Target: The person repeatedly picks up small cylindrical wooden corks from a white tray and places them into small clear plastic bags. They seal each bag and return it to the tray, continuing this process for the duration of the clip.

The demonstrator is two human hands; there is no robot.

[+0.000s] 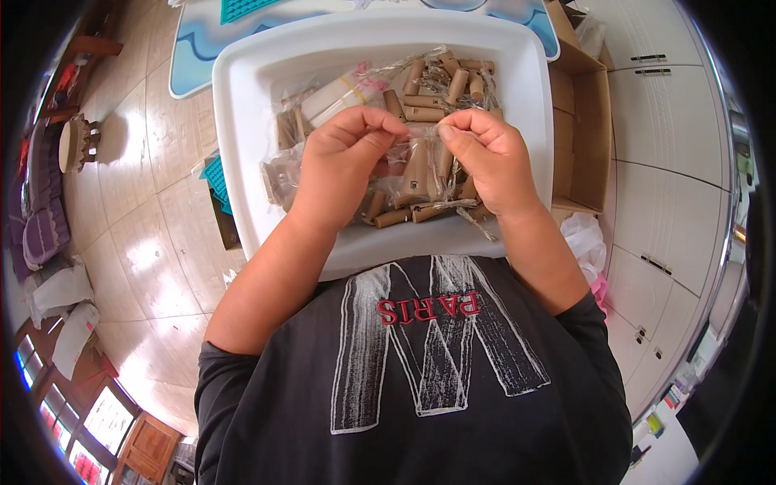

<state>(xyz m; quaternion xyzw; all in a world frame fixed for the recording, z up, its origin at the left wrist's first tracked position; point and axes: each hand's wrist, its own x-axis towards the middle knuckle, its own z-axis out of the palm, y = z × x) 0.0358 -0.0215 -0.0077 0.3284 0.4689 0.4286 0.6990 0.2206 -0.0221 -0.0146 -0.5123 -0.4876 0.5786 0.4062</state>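
A white plastic tub (242,105) sits in front of me, holding several short brown cardboard tubes (436,85) and clear plastic bags. My left hand (343,158) and my right hand (485,158) are raised over the tub, fingers pinched on the top edge of one clear plastic bag (416,174) that holds a few brown tubes. The bag hangs between the two hands. A white roll in clear wrap (339,93) lies at the back left of the tub.
An open cardboard box (586,121) stands to the right of the tub. White cabinet doors (671,186) run along the right. A blue and white mat (194,48) lies on the tiled floor (145,242) beyond the tub, and white bags (61,299) lie at the left.
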